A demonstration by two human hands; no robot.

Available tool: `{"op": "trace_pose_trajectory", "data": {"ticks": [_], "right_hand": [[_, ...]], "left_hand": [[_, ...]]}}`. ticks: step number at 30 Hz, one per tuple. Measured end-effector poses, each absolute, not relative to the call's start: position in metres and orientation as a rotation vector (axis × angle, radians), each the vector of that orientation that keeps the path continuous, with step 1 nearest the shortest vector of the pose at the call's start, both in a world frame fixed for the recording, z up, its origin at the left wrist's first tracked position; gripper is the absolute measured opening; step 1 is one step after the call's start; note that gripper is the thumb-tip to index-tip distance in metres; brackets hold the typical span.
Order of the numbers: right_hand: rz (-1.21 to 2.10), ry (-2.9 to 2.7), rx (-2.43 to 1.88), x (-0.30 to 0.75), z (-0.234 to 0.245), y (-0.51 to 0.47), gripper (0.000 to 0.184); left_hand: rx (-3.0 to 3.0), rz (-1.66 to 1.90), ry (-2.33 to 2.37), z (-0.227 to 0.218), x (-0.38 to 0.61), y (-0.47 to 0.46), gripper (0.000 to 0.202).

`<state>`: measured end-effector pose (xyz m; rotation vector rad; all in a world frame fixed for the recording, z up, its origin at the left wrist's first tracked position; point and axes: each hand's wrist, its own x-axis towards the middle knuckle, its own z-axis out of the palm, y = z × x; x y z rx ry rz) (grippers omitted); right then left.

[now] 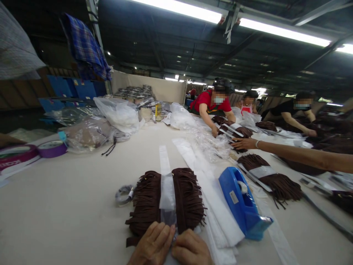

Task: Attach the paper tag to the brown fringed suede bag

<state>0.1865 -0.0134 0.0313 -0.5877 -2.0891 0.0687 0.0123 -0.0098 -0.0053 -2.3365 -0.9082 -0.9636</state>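
In front of me lies a dark brown fringed bundle [190, 195], its strands spreading to both sides. A translucent white strip [167, 191] runs across its middle, and its far end [164, 156] lies out on the table. At the near end of the strip, my left hand [153, 243] is closed, with fingers pressed together at the strip's edge. My right hand [191, 248] is curled beside it, pinching at the same spot. The fingers hide most of what lies between them. A blue tape dispenser [241, 202] stands right of the bundle.
Stacked white strips [217, 217] lie under and beside the dispenser. A clear roll [124, 195] sits left of the bundle; purple tape [52, 148] is farther left. Another fringed bundle [270, 176] lies right. A co-worker's arm [298, 152] reaches in from the right; other people work beyond.
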Motion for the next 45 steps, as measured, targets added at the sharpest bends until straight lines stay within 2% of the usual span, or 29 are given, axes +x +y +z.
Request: {"op": "trace_pose_trajectory", "data": {"ticks": [3,6,11,19,25,30,38,45], "right_hand": [[0.261,-2.111,-0.702,0.187,0.048,-0.001,0.018],[0.498,-2.07,-0.893,0.185,0.05,0.004,0.018],[0.52,-1.946,-1.253,0.172,0.038,0.009,0.02],[0.515,-1.825,-1.433,0.16,0.035,0.014,0.02],[0.75,-1.652,-1.417,0.161,0.036,0.013,0.021],[0.957,-1.453,-1.318,0.163,0.034,0.011,0.022],[0.955,-1.443,-1.31,0.161,0.037,0.01,0.024],[0.708,-1.59,-1.434,0.155,0.034,0.01,0.024]], "left_hand": [[-2.451,-1.029,-0.987,0.002,0.009,-0.014,0.035],[-2.453,-1.166,-1.122,0.009,0.01,-0.021,0.045],[-2.343,-1.41,-1.464,0.013,0.021,-0.023,0.061],[-2.199,-1.436,-1.493,0.011,0.03,-0.018,0.049],[-2.213,-1.251,-1.42,0.012,0.027,-0.018,0.048],[-2.125,-1.415,-1.588,0.011,0.036,-0.023,0.041],[-2.015,-1.475,-1.619,0.002,0.039,-0.023,0.041],[-2.046,-1.321,-1.609,0.002,0.037,-0.024,0.048]]}}
